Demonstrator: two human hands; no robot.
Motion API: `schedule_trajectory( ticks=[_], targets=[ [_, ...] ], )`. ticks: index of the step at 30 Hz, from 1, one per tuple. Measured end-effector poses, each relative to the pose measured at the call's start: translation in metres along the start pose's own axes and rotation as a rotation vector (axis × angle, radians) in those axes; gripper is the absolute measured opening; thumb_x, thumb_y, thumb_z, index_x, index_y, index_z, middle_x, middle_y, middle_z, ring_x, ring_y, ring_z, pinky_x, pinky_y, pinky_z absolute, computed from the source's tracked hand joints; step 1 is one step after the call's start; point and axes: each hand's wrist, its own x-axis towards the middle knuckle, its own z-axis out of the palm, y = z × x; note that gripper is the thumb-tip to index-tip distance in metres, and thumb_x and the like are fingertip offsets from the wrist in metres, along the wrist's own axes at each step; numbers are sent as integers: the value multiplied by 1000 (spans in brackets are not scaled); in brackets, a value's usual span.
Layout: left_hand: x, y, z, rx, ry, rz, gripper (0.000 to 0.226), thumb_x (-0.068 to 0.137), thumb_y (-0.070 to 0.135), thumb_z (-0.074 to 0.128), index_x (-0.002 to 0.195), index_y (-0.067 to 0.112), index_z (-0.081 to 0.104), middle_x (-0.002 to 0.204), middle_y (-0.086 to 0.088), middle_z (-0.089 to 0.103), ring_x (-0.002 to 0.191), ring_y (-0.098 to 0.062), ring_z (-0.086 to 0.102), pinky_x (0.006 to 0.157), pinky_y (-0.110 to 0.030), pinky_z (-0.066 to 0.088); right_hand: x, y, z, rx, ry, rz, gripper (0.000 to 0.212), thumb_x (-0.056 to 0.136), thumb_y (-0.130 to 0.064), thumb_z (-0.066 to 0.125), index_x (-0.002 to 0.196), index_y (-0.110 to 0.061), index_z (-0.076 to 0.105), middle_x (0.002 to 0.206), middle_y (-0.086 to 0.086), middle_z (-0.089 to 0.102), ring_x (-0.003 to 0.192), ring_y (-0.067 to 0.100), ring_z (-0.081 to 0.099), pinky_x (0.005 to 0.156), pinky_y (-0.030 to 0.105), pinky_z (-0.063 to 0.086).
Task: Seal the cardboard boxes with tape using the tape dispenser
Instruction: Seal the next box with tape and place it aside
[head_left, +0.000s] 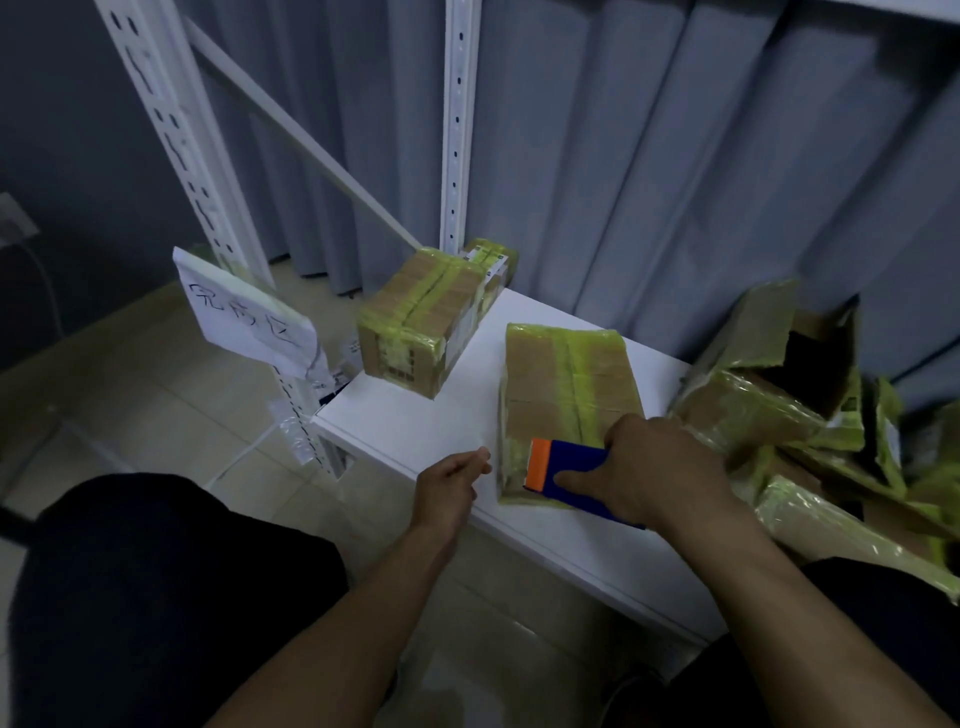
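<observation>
The person wears plain black legwear over both thighs, and both forearms are bare

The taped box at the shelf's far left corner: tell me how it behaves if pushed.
This taped box looks stiff: flat faces, square edges, several tape bands. Its glossy tape would probably slide easily on the smooth white shelf. It seems to overhang the shelf's left edge, so a leftward push might tip it off.

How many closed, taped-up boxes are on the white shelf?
2: the far box at the shelf corner, the near box under the right hand. Another may hide behind the far box.
</observation>
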Motion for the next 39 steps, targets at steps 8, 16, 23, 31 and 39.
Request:
schedule_trajectory(
  ticks=[8, 16, 23, 31, 39],
  targets=[
    [10, -10, 18, -61, 2, -2, 12, 93, 31, 68, 89, 23, 77, 92, 10, 75, 78, -7, 62, 72, -22, 48, 24, -4, 5, -17, -65, 46, 62, 66, -82, 68, 79, -26, 44, 80, -4, 55, 76, 19, 61, 69, 34, 52],
    [18, -19, 33, 70, 46, 33, 64, 90, 44, 69, 145, 18, 49, 132, 5, 59, 111, -11, 59, 95, -25, 48, 37, 0, 4, 1, -135, 67, 67, 62, -84, 71, 81, -25, 47, 82, -3, 58, 78, 20, 63, 77, 38, 57],
    [0, -28, 39, 97, -46, 311, 30, 101, 23, 56, 129, 17, 66, 119, 7, 70, 109, -2, 64, 94, -19, 52, 39, 6, 9, 16, -127, 59, 65, 63, -83, 71, 80, -25, 48, 81, -4, 59, 74, 18, 61, 71, 35, 53],
    [7, -8, 12, 212, -213, 536, 32, 96, 17, 65, 128, 19, 65, 127, 10, 61, 114, -2, 61, 87, -12, 50, 33, 17, 14, 96, -123, 34, 67, 65, -85, 69, 86, -23, 57, 80, -3, 62, 74, 17, 63, 70, 34, 55],
    [36, 16, -6, 933, -275, 1043, 36, 91, 35, 70, 127, 35, 67, 148, 16, 47, 132, -2, 45, 104, -20, 44, 25, 24, 12, 161, -125, 14, 64, 67, -83, 71, 87, -24, 57, 81, -5, 63, 74, 15, 63, 63, 30, 50]
  ],
)
